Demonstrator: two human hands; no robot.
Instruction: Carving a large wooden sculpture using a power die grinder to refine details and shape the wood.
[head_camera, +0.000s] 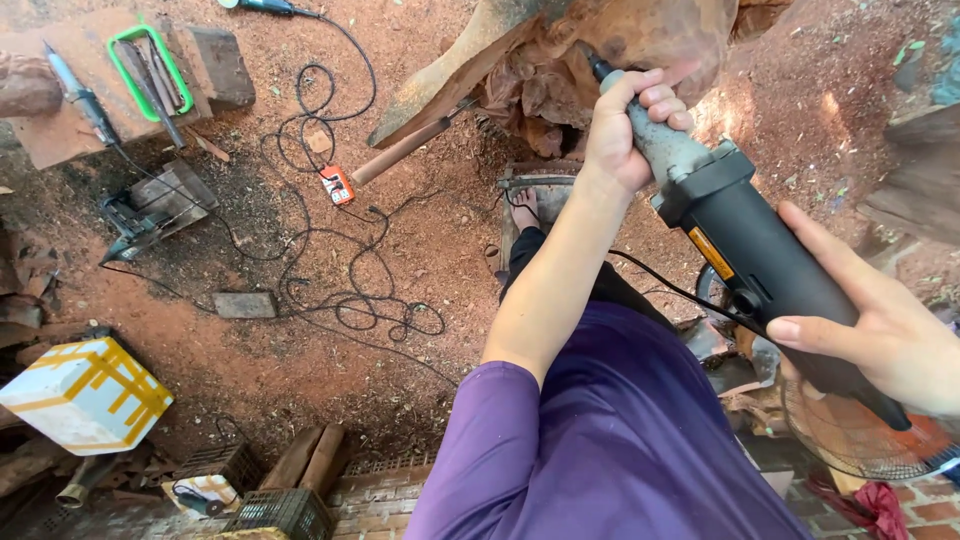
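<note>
We observe a power grinder (745, 250) with a black cylindrical body, a grey metal neck and a narrow black shaft at the front. It lies diagonally, its nose pointing up and left. We see the tip meet the underside of a large reddish-brown carved wood piece (600, 40). A yellow label sits on the body. A black cord leaves its rear end. The wood surface is rough, with hollowed, uneven folds.
</note>
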